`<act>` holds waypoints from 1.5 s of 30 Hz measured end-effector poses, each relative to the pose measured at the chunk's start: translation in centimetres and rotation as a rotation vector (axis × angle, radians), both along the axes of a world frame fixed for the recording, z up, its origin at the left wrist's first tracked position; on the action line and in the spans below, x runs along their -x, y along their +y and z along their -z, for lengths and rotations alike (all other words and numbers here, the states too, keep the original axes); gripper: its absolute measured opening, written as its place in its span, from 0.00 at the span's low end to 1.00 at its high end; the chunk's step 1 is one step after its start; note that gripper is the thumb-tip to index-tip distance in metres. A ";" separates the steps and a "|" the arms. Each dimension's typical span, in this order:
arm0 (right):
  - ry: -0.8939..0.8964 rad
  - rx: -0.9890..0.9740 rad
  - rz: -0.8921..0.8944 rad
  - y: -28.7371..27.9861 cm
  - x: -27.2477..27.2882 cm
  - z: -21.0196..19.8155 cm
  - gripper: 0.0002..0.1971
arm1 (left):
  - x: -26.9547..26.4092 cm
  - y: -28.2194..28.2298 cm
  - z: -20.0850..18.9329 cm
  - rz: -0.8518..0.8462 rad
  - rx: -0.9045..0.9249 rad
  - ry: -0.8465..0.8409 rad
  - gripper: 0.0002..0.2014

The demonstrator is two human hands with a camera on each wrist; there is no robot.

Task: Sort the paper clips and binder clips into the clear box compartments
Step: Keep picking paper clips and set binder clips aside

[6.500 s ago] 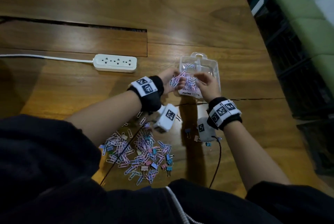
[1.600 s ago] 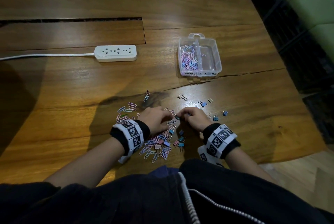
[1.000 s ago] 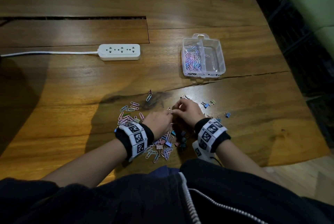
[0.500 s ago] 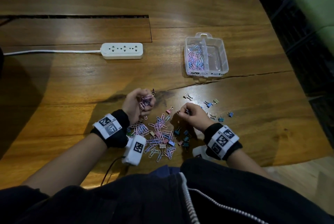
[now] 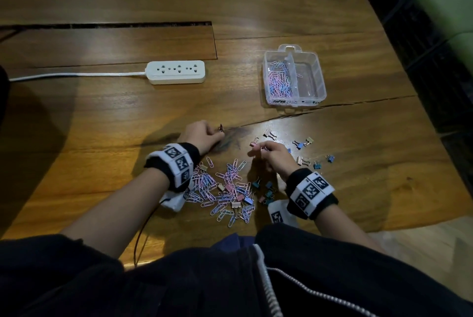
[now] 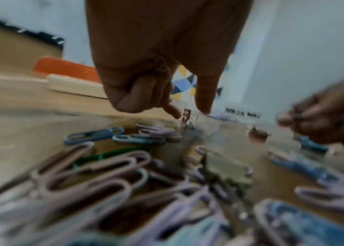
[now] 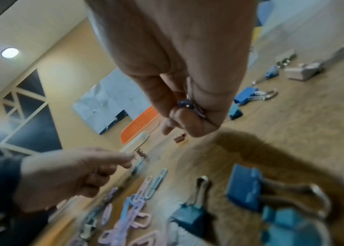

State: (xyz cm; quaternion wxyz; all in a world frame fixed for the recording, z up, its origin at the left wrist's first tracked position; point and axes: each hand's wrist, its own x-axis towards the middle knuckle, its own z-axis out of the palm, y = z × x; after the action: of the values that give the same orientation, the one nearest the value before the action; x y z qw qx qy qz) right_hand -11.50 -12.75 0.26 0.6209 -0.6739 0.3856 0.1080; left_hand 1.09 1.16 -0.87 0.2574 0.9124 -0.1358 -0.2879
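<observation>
While both hands curl at the pile (image 5: 225, 188), left hand (image 5: 202, 134) pinches a clip (image 5: 221, 128); right hand (image 5: 275, 156) holds clips; box (image 5: 321, 78) at 1 o'clock, strip (image 5: 176, 72) at 11.

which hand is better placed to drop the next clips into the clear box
Right, probably. The right hand already pinches small clips and sits on the same side as the clear box, whose right compartment looks nearly empty. The left hand is only pinching at one binder clip further left.
</observation>
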 end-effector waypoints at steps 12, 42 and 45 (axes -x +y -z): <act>0.026 0.163 -0.216 1.1 0.3 0.9 0.08 | 0.6 0.2 -0.1 0.245 -0.074 0.135 0.14; 0.023 0.801 -0.961 1.6 -0.1 1.6 0.11 | 2.9 2.6 0.4 0.506 -0.269 -0.079 0.17; -0.010 0.607 -0.690 1.3 -0.2 0.8 0.05 | 4.1 2.1 0.2 0.610 -0.338 -0.150 0.17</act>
State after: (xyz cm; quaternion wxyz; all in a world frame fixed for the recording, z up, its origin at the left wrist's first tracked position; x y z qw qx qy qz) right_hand -11.29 -11.44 -0.57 0.3249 -0.9148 0.1499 0.1873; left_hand -2.96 3.25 -1.08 -0.0056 0.8781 -0.3710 -0.3021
